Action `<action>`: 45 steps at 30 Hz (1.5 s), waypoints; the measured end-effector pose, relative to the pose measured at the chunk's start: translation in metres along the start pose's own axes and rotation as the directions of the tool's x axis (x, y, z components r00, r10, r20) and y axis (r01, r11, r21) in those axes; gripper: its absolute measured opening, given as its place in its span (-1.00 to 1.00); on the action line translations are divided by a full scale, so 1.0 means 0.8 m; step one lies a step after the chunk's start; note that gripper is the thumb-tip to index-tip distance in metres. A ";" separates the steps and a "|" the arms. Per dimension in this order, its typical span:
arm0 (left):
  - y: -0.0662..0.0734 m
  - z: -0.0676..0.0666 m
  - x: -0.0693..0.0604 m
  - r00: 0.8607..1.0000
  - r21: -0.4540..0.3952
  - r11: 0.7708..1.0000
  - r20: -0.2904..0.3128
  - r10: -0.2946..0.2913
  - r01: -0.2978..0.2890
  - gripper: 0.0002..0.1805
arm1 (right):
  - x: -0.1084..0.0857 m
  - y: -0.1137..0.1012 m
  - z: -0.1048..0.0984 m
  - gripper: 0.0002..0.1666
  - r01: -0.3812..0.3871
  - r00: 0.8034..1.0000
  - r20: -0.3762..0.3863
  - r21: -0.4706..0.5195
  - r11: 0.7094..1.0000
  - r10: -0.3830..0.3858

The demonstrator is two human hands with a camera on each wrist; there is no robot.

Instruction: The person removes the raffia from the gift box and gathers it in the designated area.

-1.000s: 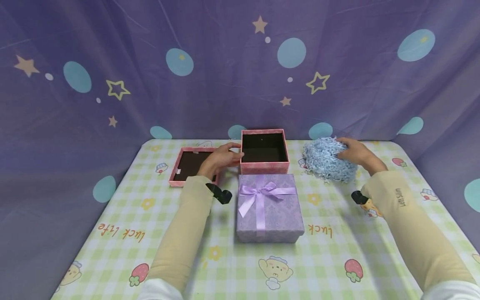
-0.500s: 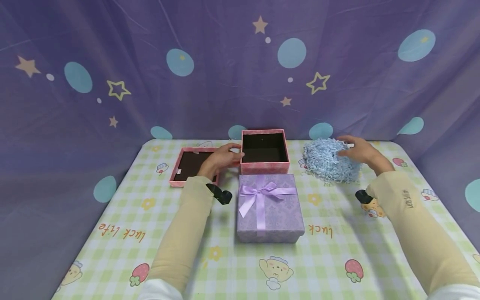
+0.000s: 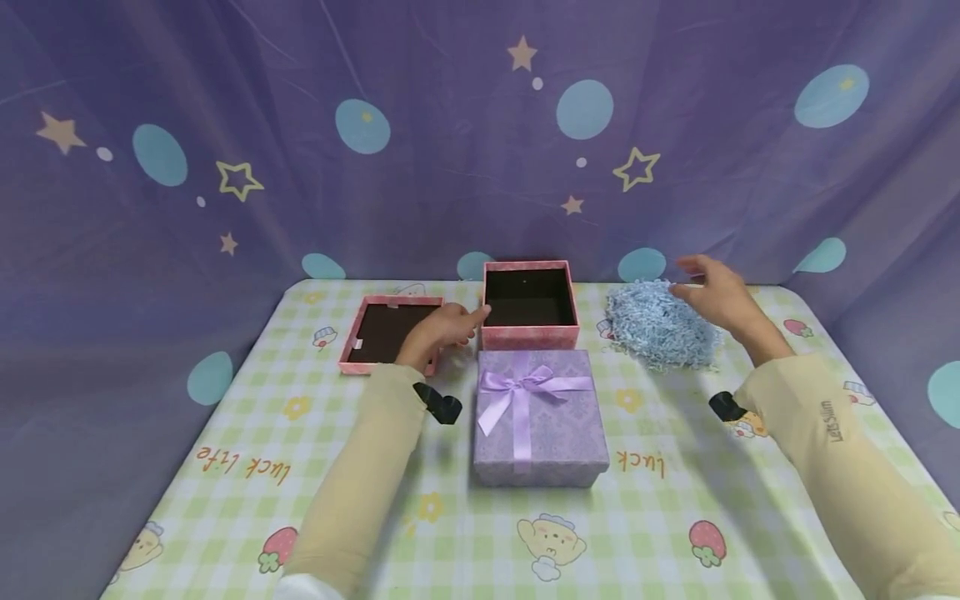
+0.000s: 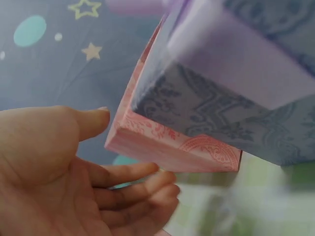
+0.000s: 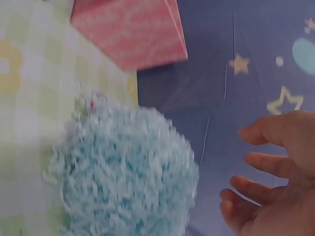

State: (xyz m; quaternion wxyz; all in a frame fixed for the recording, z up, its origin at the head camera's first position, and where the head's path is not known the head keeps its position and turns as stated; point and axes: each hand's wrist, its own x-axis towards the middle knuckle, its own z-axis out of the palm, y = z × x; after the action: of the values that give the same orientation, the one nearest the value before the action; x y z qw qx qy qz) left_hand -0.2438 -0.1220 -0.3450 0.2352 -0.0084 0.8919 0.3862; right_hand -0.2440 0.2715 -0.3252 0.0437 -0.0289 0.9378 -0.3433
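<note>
My left hand is beside the left wall of a pink box, which stands without a lid and shows a dark inside. In the left wrist view its fingers are loosely bent and hold nothing. Over at the right, my right hand hovers just above and beside a heap of pale blue shredded paper. Its fingers are relaxed and spread, apart from the paper in the right wrist view. A purple gift box with a lilac ribbon bow sits directly in front of the pink box.
The pink lid lies inside-up to the left of the pink box, partly behind my left hand. Everything rests on a green checked tablecloth. A purple curtain with stars hangs behind the table's back edge.
My right hand has risen off the shredded paper and away to the right. The fingers of my left hand have drawn back from the pink box's side. The boxes stay put.
</note>
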 end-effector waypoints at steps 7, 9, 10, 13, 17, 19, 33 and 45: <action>-0.001 0.005 -0.026 0.999 0.039 0.999 0.044 0.002 -0.004 -0.26 | -0.023 -0.027 0.027 -0.31 0.068 0.998 0.008 0.076 0.995 -0.068; -0.005 0.005 -0.032 0.998 0.033 0.999 0.049 0.030 -0.032 -0.30 | -0.030 -0.032 0.034 -0.32 0.088 0.996 0.021 0.087 0.992 -0.090; -0.008 0.006 -0.034 0.998 0.024 0.999 0.052 0.048 -0.049 -0.32 | -0.033 -0.033 0.038 -0.32 0.099 0.994 0.029 0.092 0.991 -0.102; -0.016 0.008 -0.039 0.993 0.005 0.996 0.070 0.093 -0.094 -0.37 | -0.043 -0.037 0.051 -0.35 0.137 0.989 0.049 0.102 0.985 -0.143; -0.027 0.013 -0.045 0.988 -0.009 0.992 0.090 0.126 -0.126 -0.40 | -0.056 -0.042 0.070 -0.38 0.180 0.978 0.090 0.113 0.977 -0.191; -0.032 0.016 -0.049 0.986 -0.027 0.991 0.094 0.136 -0.134 -0.42 | -0.062 -0.044 0.080 -0.38 0.201 0.969 0.117 0.125 0.972 -0.216; -0.055 0.037 -0.078 0.958 -0.323 0.938 0.205 0.199 -0.125 -0.43 | -0.103 -0.054 0.124 -0.11 0.044 0.875 0.447 0.308 0.950 -0.185; -0.063 0.040 -0.084 0.933 -0.428 0.897 0.264 0.243 -0.113 -0.13 | -0.105 -0.056 0.129 -0.14 -0.125 0.850 0.512 0.425 0.897 -0.124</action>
State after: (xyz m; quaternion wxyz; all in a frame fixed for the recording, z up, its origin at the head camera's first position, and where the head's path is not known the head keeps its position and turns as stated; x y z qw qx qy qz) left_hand -0.1611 -0.1461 -0.3698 0.3288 0.0865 0.7409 0.5792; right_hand -0.1489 0.1786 -0.3694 0.3044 -0.1107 0.7864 -0.5260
